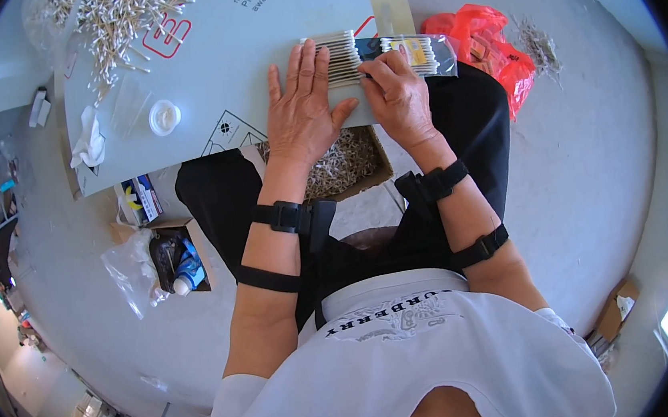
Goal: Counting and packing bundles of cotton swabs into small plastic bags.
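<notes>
The left hand (304, 111) lies flat, grip apart, on a row of cotton swabs (342, 56) at the worker's twelve o'clock on the table (201, 80). At its three o'clock, the right hand (397, 94) curls by a clear packet (418, 51); what its grip clamps, I cannot tell.
</notes>
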Motion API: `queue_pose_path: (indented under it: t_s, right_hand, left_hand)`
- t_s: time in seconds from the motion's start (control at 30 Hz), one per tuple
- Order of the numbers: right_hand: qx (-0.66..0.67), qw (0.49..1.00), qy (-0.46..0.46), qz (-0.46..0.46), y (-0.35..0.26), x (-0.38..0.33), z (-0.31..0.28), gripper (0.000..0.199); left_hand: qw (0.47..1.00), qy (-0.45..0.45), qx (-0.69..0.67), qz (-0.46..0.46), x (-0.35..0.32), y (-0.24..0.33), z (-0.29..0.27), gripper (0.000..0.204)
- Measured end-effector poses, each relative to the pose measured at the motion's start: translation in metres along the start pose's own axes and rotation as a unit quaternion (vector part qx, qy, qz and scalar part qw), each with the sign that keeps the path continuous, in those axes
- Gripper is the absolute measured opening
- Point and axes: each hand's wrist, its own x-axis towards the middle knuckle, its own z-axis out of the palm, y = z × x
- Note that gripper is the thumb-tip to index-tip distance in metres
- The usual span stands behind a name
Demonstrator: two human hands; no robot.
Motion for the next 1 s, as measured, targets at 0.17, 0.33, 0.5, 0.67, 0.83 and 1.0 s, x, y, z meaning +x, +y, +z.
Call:
queue_pose_path:
  t_s: [0.17, 0.33, 0.5, 0.67, 0.83, 1.0]
  right_hand:
    - [-0.007, 1.000, -0.012, 0.008, 0.0018, -0.0020, 0.0012, 0.011]
    - [-0.003, 1.000, -0.006, 0.017, -0.0008, 0.0000, 0.0014, 0.014]
    - [-0.010, 1.000, -0.009, 0.026, -0.0007, 0.0004, 0.0020, 0.018]
    - [-0.009, 0.999, -0.013, 0.037, -0.0014, 0.0003, 0.0016, 0.018]
    - [-0.012, 0.999, -0.010, 0.034, -0.0010, 0.0008, 0.0020, 0.019]
    - [-0.022, 0.999, -0.003, 0.023, -0.0010, 0.0009, 0.0030, 0.018]
  left_hand:
    - [1.000, 0.003, 0.011, 0.001, 0.0009, 0.0004, 0.0005, 0.081]
    - [1.000, 0.001, 0.006, -0.002, 0.0012, 0.0003, -0.0001, 0.082]
    - [1.000, 0.004, 0.000, -0.004, 0.0011, 0.0006, 0.0001, 0.083]
    - [1.000, 0.005, 0.004, -0.005, 0.0013, 0.0007, 0.0009, 0.083]
    - [1.000, 0.005, 0.004, -0.005, 0.0014, 0.0011, 0.0008, 0.083]
    - [1.000, 0.005, 0.006, -0.006, 0.0009, 0.0003, 0.0010, 0.083]
